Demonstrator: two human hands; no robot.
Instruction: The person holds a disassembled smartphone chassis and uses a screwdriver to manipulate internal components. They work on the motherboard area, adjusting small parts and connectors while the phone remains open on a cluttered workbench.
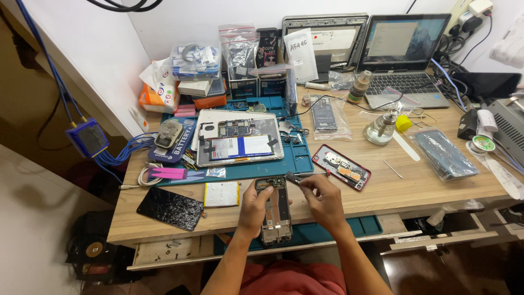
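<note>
An opened phone frame (274, 210), back cover removed and internal boards exposed, is held upright along the front edge of the wooden table (415, 188), partly over a teal mat in the pulled-out drawer (349, 226). The frame is clasped from its left side by the left hand (254, 206), whose fingers are wrapped around the edge and closed on it. The upper end of the frame is met by the tip of a slim metal tool (299, 176), apparently tweezers, which is pinched between the closed fingers of the right hand (323, 201); this hand lies just to the right of the frame and slightly above its middle. Just left of the hands, a flat white battery (221, 194) and a black cracked screen (170, 208) are seen on the table. Behind the hands, a teal work mat (300, 158) carries an opened tablet (239, 137) with its blue-and-white battery showing. To the right, a red phone shell (341, 167) with loose parts is placed near a glass dispenser bottle (380, 127), and a laptop (405, 54) is set open at the back.
</note>
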